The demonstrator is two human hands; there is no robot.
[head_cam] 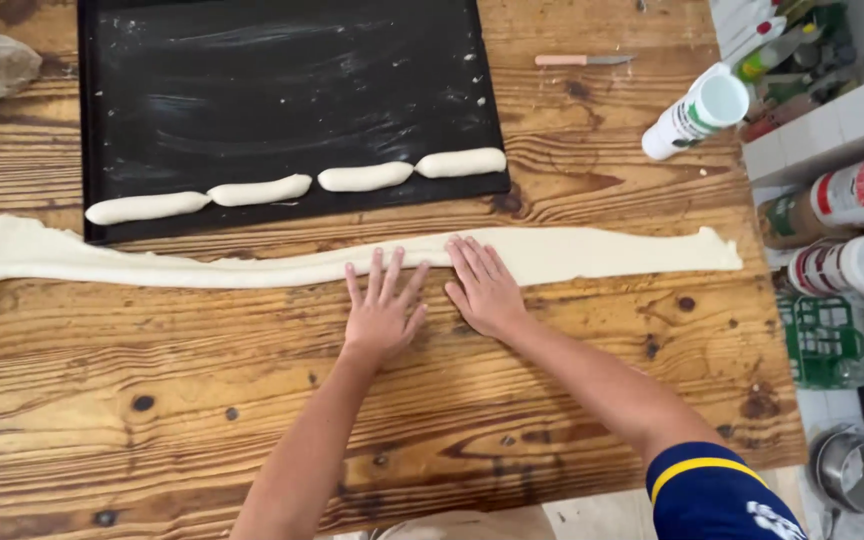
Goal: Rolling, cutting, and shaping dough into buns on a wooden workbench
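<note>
A long dough strip [252, 268] lies across the wooden bench [152, 420], just in front of the black baking tray [282, 90] holding four dough rolls [257, 190]. The left hand [384, 312] and right hand [485, 290] press flat on the strip's near edge, fingers spread, gripping nothing.

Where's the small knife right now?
The knife lies on the wooden table at top right, between the black tray and the white bottle.

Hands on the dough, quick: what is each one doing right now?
Left hand: open, flat, fingers spread, pressing on the long dough strip.
Right hand: open, flat, pressing on the same strip.
</note>
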